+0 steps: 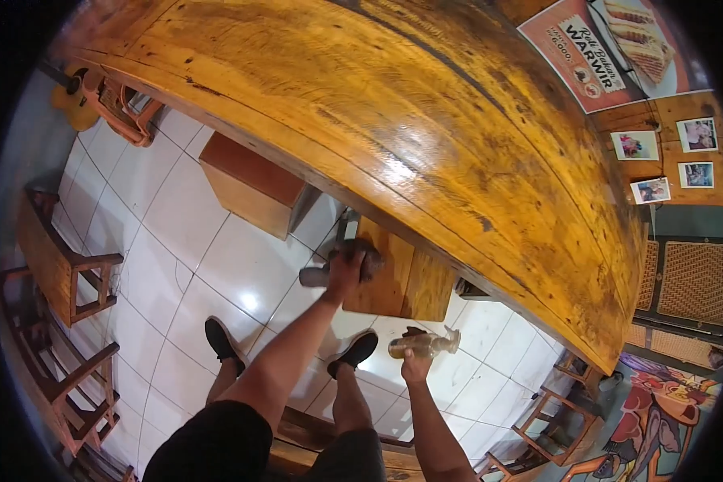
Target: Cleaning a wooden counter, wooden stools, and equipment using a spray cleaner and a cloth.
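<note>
My left hand [344, 272] grips a bunched dark grey cloth [314, 276], part of which hangs out to the left of the fingers. Below it in the picture, my right hand [419, 366] holds a clear spray bottle [420, 346] by its body, tilted onto its side with the nozzle end towards the right. Yellowish liquid shows inside the bottle. Both hands are in front of the near edge of a long, glossy wooden table [349, 132]. A wooden stool or bench top [406, 280] lies lower down, partly beneath the table and partly behind my left hand.
A brown wooden box [247, 187] is on the white tiled floor [175, 241] by the table. Wooden seats [66, 271] line the left side, near an orange chair [123, 111] and a guitar [75, 102]. A wooden bench [301, 431] is behind my legs. More stools [557, 425] are at right.
</note>
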### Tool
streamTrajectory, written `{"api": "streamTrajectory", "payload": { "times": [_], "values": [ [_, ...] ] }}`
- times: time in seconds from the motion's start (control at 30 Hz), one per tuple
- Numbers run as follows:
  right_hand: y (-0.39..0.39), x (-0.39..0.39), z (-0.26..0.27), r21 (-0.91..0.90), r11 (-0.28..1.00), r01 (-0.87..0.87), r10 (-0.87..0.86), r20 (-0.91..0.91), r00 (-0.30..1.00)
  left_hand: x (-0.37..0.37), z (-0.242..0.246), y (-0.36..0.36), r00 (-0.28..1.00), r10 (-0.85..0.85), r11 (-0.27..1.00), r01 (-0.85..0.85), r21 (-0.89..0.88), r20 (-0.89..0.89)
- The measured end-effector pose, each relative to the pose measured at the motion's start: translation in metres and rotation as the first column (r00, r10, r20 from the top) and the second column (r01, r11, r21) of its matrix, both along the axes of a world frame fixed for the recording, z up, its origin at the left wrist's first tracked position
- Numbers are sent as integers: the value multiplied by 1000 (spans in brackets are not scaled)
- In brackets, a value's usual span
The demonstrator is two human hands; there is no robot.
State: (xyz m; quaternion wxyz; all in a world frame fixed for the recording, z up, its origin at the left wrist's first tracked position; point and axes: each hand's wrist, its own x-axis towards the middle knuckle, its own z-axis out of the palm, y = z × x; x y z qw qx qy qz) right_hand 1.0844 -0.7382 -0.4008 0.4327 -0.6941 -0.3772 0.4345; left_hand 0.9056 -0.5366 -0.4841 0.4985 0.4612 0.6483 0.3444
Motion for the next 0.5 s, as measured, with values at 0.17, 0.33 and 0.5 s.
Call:
{"api": "streamTrajectory", "payload": {
  "times": [0.17, 0.33, 0.5],
  "values": [
    [-12, -9, 36, 43, 999, 33, -29, -91, 995, -14, -19, 25, 986, 72, 939, -15, 342, -153],
    [9, -48, 43, 108, 994, -6, 32, -244, 969, -95, -9, -2, 800, 384, 923, -349, -163, 461],
    [53, -99, 28, 155, 981, -119, 159, -280, 947, -226, 12, 47, 613, 545, 784, -614, -88, 572]
  ]
}}
